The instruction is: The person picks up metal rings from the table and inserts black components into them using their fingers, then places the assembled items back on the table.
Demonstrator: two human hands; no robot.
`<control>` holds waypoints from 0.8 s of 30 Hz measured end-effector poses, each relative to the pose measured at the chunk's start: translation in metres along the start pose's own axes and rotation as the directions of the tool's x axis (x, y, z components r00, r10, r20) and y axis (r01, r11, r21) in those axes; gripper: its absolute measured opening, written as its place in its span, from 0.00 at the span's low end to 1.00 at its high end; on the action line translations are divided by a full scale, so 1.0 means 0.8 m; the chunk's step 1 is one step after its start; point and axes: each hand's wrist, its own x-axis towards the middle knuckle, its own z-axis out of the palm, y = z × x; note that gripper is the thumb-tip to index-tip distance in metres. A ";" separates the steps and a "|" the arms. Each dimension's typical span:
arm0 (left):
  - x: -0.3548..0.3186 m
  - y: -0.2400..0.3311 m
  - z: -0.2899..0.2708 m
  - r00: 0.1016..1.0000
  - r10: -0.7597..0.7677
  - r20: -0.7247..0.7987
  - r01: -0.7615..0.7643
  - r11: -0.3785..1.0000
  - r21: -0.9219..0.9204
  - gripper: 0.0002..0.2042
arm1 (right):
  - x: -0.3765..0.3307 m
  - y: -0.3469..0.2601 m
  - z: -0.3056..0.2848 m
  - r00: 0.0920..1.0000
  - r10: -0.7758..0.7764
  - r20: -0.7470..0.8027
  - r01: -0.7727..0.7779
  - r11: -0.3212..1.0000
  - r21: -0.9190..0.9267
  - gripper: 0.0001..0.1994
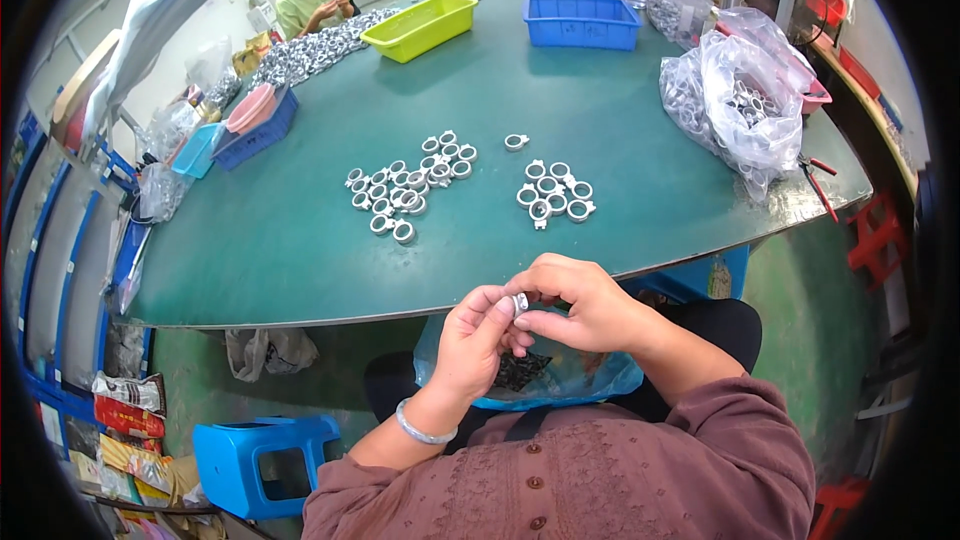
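Above my lap, at the near edge of the table, my left hand (474,337) and my right hand (582,308) meet around one small silvery metal ring clamp (519,304). The left thumb and fingers pinch it, while the right fingers close on its other side. Fingers hide most of the clamp. Below the hands a blue plastic bag (597,383) lies open on my lap with small dark parts (520,371) inside. On the green table, a larger loose cluster of ring clamps (402,180) lies left of centre. A smaller cluster (556,189) sits to its right, with a single clamp (515,142) just beyond.
A yellow-green bin (420,32) and a blue bin (583,35) stand far back. Clear bags of rings (745,105) and red-handled pliers (822,180) lie at the right. Across the table a masked person (312,0) handles parts beside a big ring pile (318,52). A blue stool (262,465) stands lower left.
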 end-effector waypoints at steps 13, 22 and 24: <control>-0.004 0.002 0.005 0.999 0.021 0.027 -0.020 0.999 -0.043 0.10 | -0.010 0.002 0.001 0.997 0.027 -0.073 -0.015 0.987 0.157 0.14; -0.002 0.005 0.006 0.998 0.068 0.017 -0.068 0.997 -0.020 0.11 | -0.011 0.010 0.009 0.991 0.070 -0.111 -0.033 0.953 0.301 0.12; -0.002 0.004 0.012 0.997 0.073 -0.021 -0.073 0.997 0.003 0.09 | -0.012 0.011 0.009 0.990 0.081 -0.113 -0.044 0.953 0.299 0.12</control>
